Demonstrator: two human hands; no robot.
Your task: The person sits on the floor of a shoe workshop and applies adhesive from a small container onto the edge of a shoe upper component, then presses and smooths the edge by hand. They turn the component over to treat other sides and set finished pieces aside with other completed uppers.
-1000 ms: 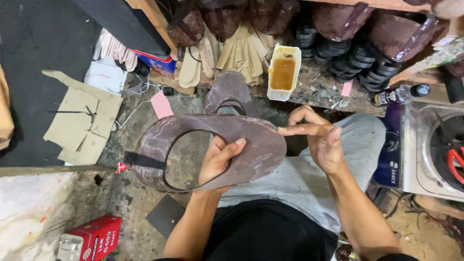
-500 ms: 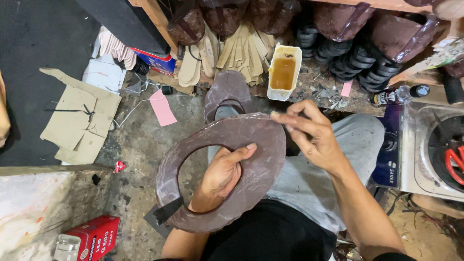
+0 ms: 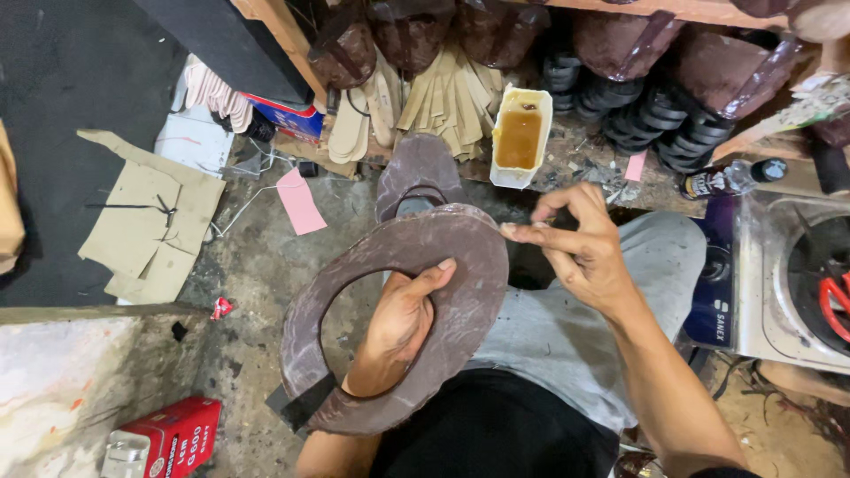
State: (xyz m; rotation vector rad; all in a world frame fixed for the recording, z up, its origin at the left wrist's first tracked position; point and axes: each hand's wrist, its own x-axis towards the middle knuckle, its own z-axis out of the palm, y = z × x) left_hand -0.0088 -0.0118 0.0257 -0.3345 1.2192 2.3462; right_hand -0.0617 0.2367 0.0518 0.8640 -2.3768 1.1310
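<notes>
Head view shows me the brown ring-shaped piece now turned upright, left hand gripping through its hole, right hand pinching its top edge.

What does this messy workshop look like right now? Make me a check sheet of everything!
Surface: rough, stained concrete floor, dusty and spotted.
Job's things: a brown ring-shaped leather piece with an oval hole, held over the lap; a black strip is at its lower edge.
Clutter: tub of amber glue, pink paper slip, cardboard pieces, red box, tan insoles, small bottle.
Grippers: left hand reaches through the hole, thumb on the leather; right hand pinches the rim's top edge.
Cables: thin wire on the floor by the pink slip.
Surroundings: brown shoe uppers on a shelf, a metal machine at the right.
</notes>
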